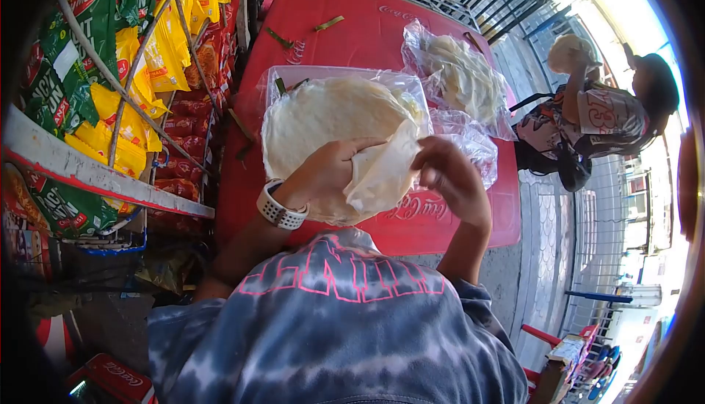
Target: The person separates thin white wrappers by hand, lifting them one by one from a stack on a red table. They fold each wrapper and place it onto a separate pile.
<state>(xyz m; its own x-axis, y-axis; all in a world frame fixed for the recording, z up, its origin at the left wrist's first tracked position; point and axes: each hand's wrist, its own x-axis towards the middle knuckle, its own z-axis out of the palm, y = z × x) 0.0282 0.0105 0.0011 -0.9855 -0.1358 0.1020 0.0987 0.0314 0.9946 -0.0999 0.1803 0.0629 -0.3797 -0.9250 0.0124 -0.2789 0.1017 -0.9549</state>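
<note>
A large, pale round stack of thin wrapper sheets (pixel 323 114) lies on clear plastic (pixel 352 73) on the red table. Over its near right part, one thin wrapper (pixel 383 169) is lifted and folded. My left hand (pixel 339 172), with a white watch on its wrist, is closed on the wrapper's left side; its thumb shows and the other fingers are partly behind the sheet. My right hand (pixel 449 180) has its fingers curled in at the wrapper's right edge, pinching it.
Clear bags of pale wrappers (pixel 463 73) lie on the red table (pixel 330 0) at the right, with green leaf strips (pixel 329 23) at the far side. Snack packs (pixel 147 59) hang behind a metal rack at left. Another person (pixel 595 117) is beyond the table at right.
</note>
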